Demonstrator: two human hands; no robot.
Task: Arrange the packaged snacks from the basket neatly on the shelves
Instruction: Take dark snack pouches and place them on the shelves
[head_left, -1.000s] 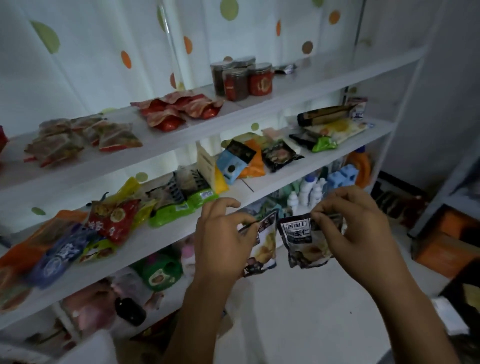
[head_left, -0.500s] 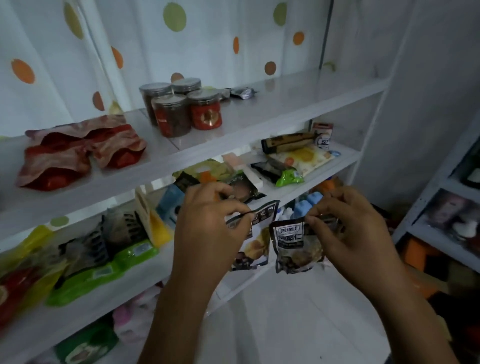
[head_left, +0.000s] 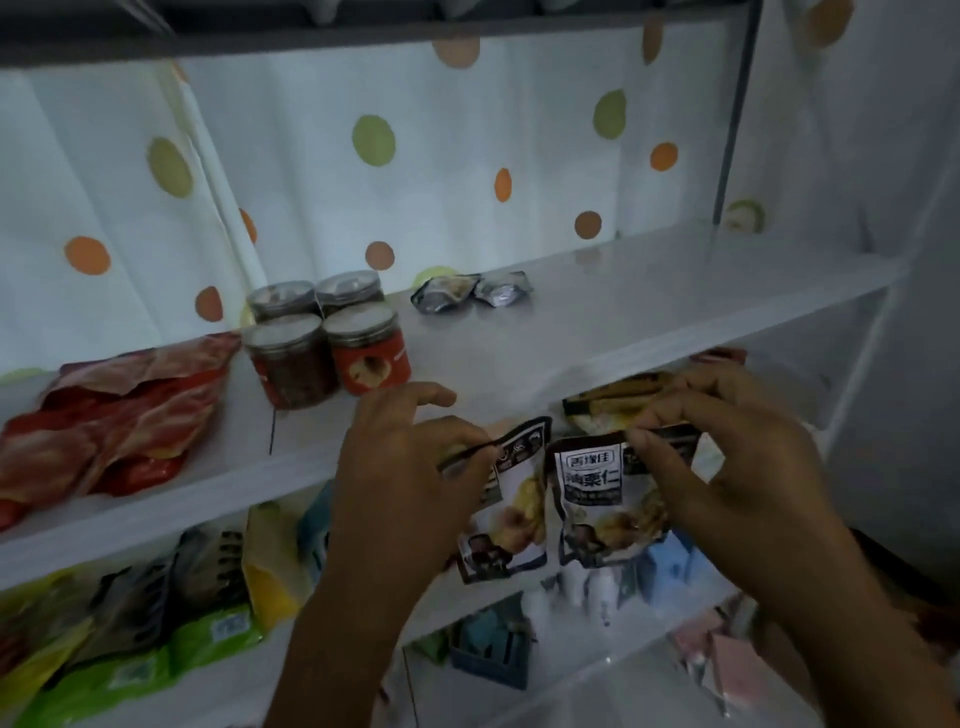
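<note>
Brown-and-white glossy plastic in both hands. Pinching the top left corner of a small brown-and-white snack pouch (head_left: 511, 525) between thumb and forefinger of the left hand (head_left: 410, 483), with the remaining fingers arching loosely above. Pinching the top edge of a matching second pouch (head_left: 597, 499), white label panel facing the camera, with the curled fingertips of the right hand (head_left: 727, 478). Dangling both upright, just beside each other, in front of and slightly below the near edge of the white upper shelf board (head_left: 623, 322). Lying flat and touching at the far back of that board, two small dark foil packets (head_left: 470, 292). Standing to their left, four clear plastic jars with clear lids (head_left: 322, 343), clustered in a square, a red label facing out on the near right one. Lying further left, a heap of crinkled red snack bags (head_left: 114, 415). Hanging behind everything, a white curtain with green and orange dots (head_left: 374, 140). Leaning on the shelf below at the near left, green and yellow bags (head_left: 156, 649). Standing under the pouches, small white bottles (head_left: 597, 597), blurred.
</note>
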